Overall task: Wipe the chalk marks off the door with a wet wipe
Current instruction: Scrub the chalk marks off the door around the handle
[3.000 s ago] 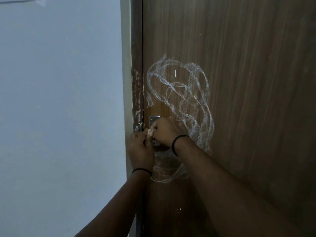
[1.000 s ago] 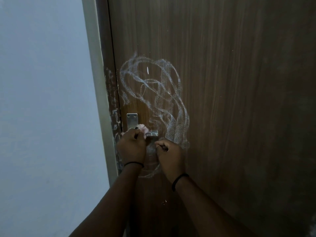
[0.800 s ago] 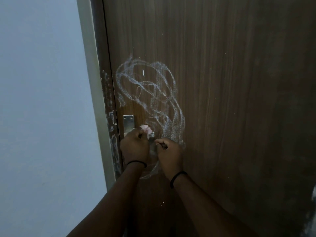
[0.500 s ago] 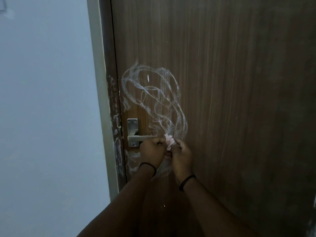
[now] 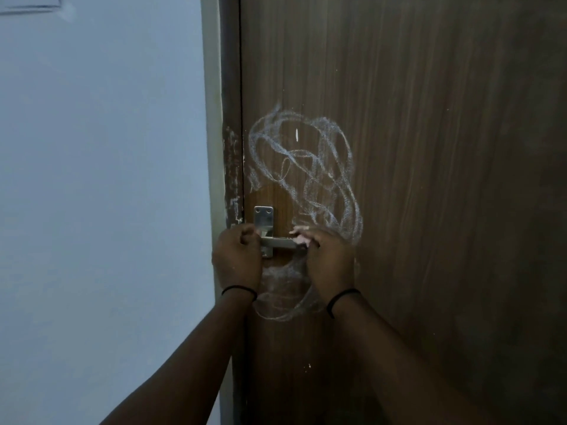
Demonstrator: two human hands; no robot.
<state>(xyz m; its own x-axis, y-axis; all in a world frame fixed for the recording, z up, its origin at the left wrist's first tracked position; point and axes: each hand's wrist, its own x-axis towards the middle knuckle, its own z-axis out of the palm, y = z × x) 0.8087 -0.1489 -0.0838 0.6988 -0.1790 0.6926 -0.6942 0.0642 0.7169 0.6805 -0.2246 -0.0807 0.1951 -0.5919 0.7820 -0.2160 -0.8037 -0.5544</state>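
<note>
both forearms come up from the bottom edge, each wrist ringed by a thin black band. the left hand (image 5: 237, 257) is curled at the door's edge beside the handle plate, its fingers bent in; whether it holds anything i cannot tell. the right hand (image 5: 329, 259) pinches a small crumpled pinkish wet wipe (image 5: 300, 237), held at the outer end of the metal door handle (image 5: 277, 240), just below the scribble.

judging by this, wiping has barely started: a darker, cleaner patch sits above the handle, and the chalk below it looks smeared and faint, but the main loops are whole. the next move calls for pressing the wipe flat to the wood and sweeping it up across the loops, firmly, refolding as it loads with dust.

the handle is brushed steel, a flat plate with two screws and a straight lever. the door (image 5: 445, 179) is brown laminate with a vertical wood grain, smooth and matt. the chalk marks (image 5: 306, 170) are grainy white overlapping loops. the dark door frame (image 5: 231, 167) is scuffed with white flecks; beyond it stands a plain pale wall (image 5: 101, 179).
</note>
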